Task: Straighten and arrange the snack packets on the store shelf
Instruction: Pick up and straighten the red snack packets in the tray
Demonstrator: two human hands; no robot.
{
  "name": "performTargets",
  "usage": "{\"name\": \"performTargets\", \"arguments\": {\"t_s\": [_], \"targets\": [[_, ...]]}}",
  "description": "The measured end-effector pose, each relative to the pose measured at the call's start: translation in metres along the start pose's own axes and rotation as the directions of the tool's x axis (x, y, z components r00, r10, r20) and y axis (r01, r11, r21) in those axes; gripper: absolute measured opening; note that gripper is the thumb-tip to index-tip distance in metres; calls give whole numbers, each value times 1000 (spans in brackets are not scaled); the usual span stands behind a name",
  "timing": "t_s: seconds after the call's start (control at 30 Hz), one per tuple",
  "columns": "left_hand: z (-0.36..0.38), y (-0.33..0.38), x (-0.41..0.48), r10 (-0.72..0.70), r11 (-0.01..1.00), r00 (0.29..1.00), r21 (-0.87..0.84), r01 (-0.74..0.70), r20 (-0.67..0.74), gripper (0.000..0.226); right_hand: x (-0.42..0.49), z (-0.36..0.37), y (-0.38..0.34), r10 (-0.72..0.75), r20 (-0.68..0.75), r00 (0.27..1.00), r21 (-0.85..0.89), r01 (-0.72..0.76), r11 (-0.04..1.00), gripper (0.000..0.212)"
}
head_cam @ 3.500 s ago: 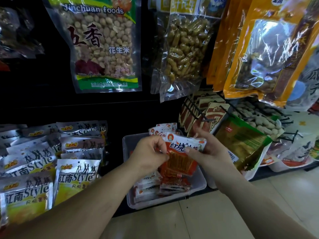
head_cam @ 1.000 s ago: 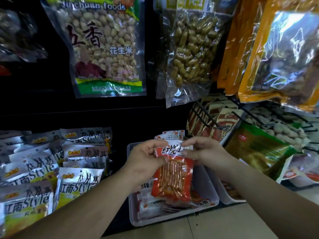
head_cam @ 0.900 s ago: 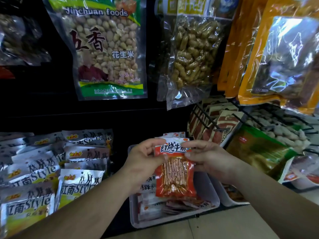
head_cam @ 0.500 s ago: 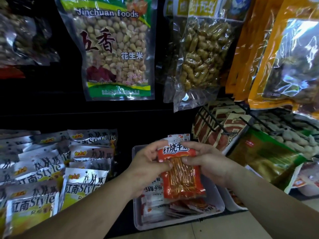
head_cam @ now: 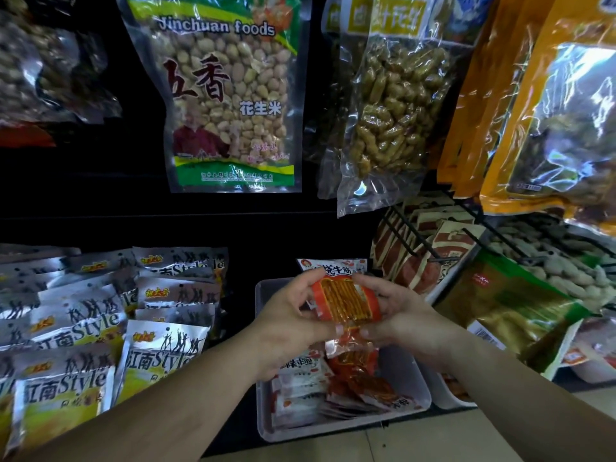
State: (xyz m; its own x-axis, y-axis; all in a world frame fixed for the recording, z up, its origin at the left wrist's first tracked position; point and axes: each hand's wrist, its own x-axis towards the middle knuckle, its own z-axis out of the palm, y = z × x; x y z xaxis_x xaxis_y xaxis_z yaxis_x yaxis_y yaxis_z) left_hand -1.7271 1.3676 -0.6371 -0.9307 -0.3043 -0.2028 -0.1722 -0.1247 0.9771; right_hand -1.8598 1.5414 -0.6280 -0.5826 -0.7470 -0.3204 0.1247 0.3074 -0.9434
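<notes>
Gripping the red snack packet (head_cam: 346,303) at centre frame, my left hand (head_cam: 286,323) and right hand (head_cam: 405,320) curled fingers round it above the clear bin (head_cam: 403,371).

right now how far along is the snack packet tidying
Looks done: the silver packets on the left sit in overlapping rows, and an upright packet stands at the back of the clear bin. In hand: the left hand and right hand grip a red packet between them above the bin. Left: the loose packets lying jumbled in the bin, which probably need standing up.
</notes>
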Motion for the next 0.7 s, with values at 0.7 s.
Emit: {"name": "performTargets", "arguments": {"t_s": [0.7], "targets": [[39,-15,-1,317,682,911,603,-413,265,32,8,10,-4,-267,-111,957,-83,259,962,53]]}}
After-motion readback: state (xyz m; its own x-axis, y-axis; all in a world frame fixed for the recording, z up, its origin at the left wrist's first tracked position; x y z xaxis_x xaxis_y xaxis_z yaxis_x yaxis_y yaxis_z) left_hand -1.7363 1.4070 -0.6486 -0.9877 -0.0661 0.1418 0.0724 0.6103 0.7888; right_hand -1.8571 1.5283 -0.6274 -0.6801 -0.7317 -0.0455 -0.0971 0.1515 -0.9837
